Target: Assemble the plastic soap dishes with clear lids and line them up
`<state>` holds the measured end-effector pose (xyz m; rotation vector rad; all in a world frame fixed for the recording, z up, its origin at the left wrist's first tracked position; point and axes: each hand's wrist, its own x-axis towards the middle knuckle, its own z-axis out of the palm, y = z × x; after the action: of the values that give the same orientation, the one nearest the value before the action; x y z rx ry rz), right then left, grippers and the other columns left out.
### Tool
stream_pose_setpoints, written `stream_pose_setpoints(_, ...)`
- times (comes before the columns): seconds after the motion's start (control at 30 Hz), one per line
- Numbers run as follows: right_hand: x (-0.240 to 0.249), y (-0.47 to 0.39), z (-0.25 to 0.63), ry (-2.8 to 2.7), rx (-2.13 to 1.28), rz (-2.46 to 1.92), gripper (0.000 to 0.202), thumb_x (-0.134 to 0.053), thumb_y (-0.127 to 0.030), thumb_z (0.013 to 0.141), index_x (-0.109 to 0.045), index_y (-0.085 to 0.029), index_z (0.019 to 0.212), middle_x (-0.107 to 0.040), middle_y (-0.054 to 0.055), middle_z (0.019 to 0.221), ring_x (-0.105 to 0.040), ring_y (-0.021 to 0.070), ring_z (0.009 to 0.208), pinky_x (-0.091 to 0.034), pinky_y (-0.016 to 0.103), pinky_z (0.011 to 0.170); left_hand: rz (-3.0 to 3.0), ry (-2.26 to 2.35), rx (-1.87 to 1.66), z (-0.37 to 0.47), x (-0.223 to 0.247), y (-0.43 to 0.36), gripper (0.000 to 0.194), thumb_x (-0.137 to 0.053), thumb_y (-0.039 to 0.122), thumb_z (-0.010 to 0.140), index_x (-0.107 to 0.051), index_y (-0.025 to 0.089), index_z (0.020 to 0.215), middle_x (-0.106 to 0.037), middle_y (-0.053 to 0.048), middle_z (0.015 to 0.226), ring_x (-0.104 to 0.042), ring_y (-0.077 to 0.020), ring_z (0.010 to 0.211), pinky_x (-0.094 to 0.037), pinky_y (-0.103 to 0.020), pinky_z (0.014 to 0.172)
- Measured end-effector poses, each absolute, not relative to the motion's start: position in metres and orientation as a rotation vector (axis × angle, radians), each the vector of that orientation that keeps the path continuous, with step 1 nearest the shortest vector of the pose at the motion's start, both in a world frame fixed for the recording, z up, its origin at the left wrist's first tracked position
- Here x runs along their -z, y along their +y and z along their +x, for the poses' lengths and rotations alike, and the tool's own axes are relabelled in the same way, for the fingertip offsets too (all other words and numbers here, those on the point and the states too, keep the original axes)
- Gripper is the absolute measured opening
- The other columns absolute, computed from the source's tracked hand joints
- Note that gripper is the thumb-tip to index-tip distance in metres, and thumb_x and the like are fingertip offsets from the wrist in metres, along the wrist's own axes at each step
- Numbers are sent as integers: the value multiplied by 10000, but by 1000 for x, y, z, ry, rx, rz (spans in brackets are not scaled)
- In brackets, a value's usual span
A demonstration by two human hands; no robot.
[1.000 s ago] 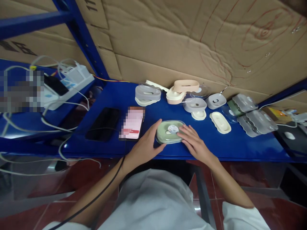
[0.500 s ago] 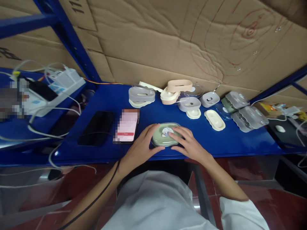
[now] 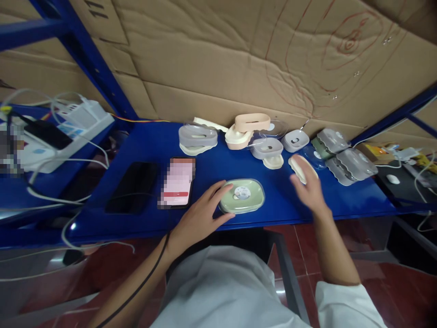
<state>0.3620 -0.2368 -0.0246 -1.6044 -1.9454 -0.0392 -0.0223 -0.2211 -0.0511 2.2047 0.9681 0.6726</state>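
A green oval soap box with a clear lid and a round white label lies near the table's front edge. Around its left end curves my left hand, thumb at the front and fingertips over the back edge of the lid, apart from each other. My right hand, a little blurred, reaches over a cream oval tray; its thumb stands away from the fingers, which partly cover the tray. Whether those fingers touch the tray I cannot tell.
Grey boxes and a peach ring stand along the cardboard wall. Grey wavy-edged boxes sit at the right. A lit phone and a dark one lie left, near a power strip with cables.
My right hand has left the green soap box and moved right to the cream tray. My left hand stays at the box's left end. The view has shifted slightly.
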Motion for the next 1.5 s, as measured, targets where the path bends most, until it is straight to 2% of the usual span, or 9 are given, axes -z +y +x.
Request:
stream_pose_setpoints(0.13,28,-195,455,-1624,305,-2089,781,-498,-675,1009,-445,-216,1638,-343,185,1733,-313,407,1611,-304,696,1265,2207,970,-683,-22,50,-222,685,-706,363,1006,-385,363,1611,-410,-57,1693,-443,-280,1564,-370,-466,1315)
stream_pose_setpoints(0.23,39,-167,483,-1607,165,-2281,819,-512,-703,978,-423,-248,1653,-310,189,1749,-311,434,1606,-298,763,1227,2225,959,-698,-22,51,-221,699,-713,356,1001,-380,363,1615,-416,-62,1688,-452,-281,1558,-377,-466,1311)
stream_pose_setpoints(0.4,54,-151,470,-1701,46,-2366,713,-486,-729,977,-536,-345,1575,-375,136,1730,-310,460,1597,-120,887,1185,2242,968,-702,-21,50,-222,703,-721,352,995,-383,363,1611,-430,-60,1677,-473,-279,1542,-399,-459,1299)
stream_pose_setpoints(0.6,50,-148,467,-1703,181,-2208,869,-475,-756,985,-347,-266,1691,-287,205,1755,-382,455,1552,-310,761,1193,2262,971,-689,-22,52,-222,700,-715,356,1002,-370,358,1611,-419,-67,1679,-470,-275,1543,-393,-470,1302)
stream_pose_setpoints(0.93,55,-140,425,-1763,197,-2268,648,-363,-657,1058,-503,-332,1601,-463,164,1674,-424,416,1529,-302,802,1152,2269,968,-730,-22,51,-223,706,-734,367,986,-403,367,1609,-460,-67,1657,-506,-292,1517,-422,-467,1283)
stream_pose_setpoints(1.1,32,-168,387,-1784,272,-2124,672,-339,-603,1083,-472,-226,1623,-442,198,1681,-447,393,1534,-339,716,1200,2267,996,-719,-23,52,-223,703,-726,376,995,-393,362,1613,-443,-66,1672,-485,-291,1534,-410,-469,1290)
stream_pose_setpoints(1.23,6,-210,337,-2165,37,-1580,639,-490,-602,1068,-457,-306,1633,-490,106,1666,-441,323,1558,-377,571,1267,2250,988,-716,-23,52,-222,693,-705,386,1006,-387,354,1621,-432,-79,1680,-471,-304,1544,-409,-482,1290)
stream_pose_setpoints(1.37,5,-238,285,-2556,-276,-1192,867,-748,-600,934,-368,-365,1678,-318,91,1762,-354,346,1609,-373,571,1289,2228,977,-727,-23,53,-221,685,-675,383,1025,-355,343,1629,-412,-92,1683,-433,-300,1567,-379,-491,1305)
stream_pose_setpoints(1.5,21,-236,265,-2540,-242,-1121,815,-745,-455,977,-355,-353,1685,-323,125,1755,-376,320,1601,-415,538,1274,2235,980,-739,-23,55,-221,695,-635,372,1049,-293,347,1653,-367,-100,1710,-382,-294,1600,-347,-494,1320)
